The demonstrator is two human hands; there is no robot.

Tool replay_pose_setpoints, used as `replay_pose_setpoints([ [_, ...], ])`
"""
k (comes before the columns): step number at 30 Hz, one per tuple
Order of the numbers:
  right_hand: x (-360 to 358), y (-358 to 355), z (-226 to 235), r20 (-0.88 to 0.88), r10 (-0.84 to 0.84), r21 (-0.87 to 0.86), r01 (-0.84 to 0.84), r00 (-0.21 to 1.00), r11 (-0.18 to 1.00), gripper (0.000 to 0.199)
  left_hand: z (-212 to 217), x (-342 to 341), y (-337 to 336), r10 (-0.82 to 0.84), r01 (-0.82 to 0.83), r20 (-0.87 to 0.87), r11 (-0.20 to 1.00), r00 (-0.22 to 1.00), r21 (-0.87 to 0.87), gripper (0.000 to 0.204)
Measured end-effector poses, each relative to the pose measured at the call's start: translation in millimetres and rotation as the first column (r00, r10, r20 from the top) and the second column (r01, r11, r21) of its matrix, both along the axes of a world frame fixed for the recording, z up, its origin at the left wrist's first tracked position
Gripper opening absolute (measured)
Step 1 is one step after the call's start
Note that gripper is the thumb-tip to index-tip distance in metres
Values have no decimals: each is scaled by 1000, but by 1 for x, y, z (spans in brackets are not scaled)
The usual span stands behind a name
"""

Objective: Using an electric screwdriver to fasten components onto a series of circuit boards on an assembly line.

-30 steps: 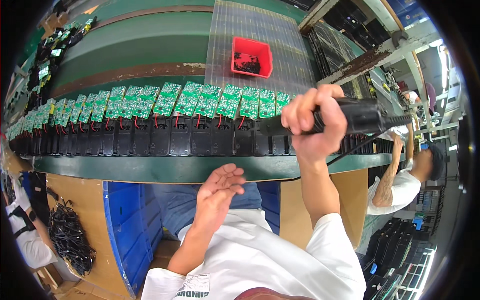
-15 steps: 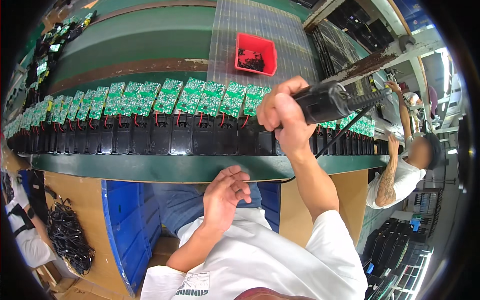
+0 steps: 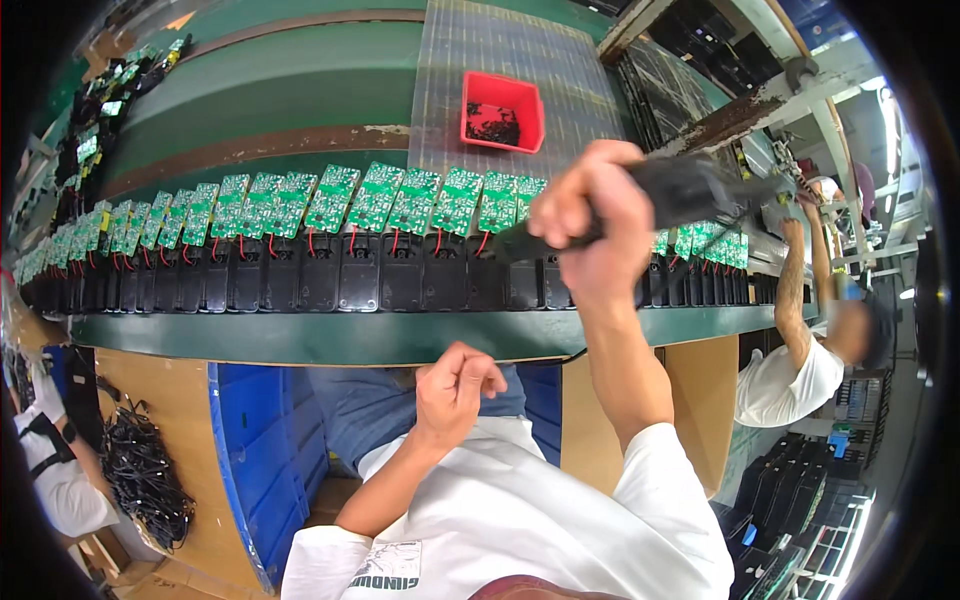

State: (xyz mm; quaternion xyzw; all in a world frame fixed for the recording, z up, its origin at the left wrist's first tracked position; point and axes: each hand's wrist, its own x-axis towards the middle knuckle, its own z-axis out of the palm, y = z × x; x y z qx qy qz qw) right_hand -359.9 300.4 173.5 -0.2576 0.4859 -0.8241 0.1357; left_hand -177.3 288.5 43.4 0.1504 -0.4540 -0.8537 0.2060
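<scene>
My right hand (image 3: 588,232) is raised over the conveyor edge, wrapped around a black power screwdriver (image 3: 690,190) whose tip points left toward the row. A long row of green circuit boards (image 3: 380,200) leans on black plastic housings (image 3: 360,275), joined by red wires, along the near side of the green conveyor belt (image 3: 300,90). My left hand (image 3: 455,385) hovers below the conveyor's edge in front of my chest, its fingers curled in; whether it holds anything small cannot be told.
A red bin (image 3: 502,110) of small dark parts sits on a ribbed mat (image 3: 500,50) beyond the boards. Below the belt stand a blue crate (image 3: 255,450) and a pile of black cables (image 3: 145,480). A co-worker in white (image 3: 790,370) reaches onto the line at right.
My right hand has swung the screwdriver left along the row. My left hand went from open, palm up, to curled fingers. The co-worker's arm stays raised on the line.
</scene>
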Motion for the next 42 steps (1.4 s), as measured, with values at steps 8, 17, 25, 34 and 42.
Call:
replay_pose_setpoints([
  [8, 2, 66, 18, 162, 296, -219, -259, 941, 941, 20, 16, -19, 4, 169, -166, 1, 966, 986, -200, 7],
  [17, 2, 76, 13, 187, 326, -235, -280, 927, 931, 20, 20, -19, 10, 93, -91, 2, 976, 996, -198, 13],
  [25, 7, 71, 10, 112, 270, -175, -248, 956, 953, 17, 24, -18, 14, 117, -93, 89, 967, 989, -237, 31],
  [34, -25, 42, -7, -73, -82, -30, 80, 994, 996, 10, 14, -7, 20, 169, -107, 180, 944, 969, -313, 27],
  [42, -27, 32, -16, -110, -63, 13, 64, 992, 998, 8, -3, -3, 18, 138, -85, 168, 954, 976, -287, 18],
])
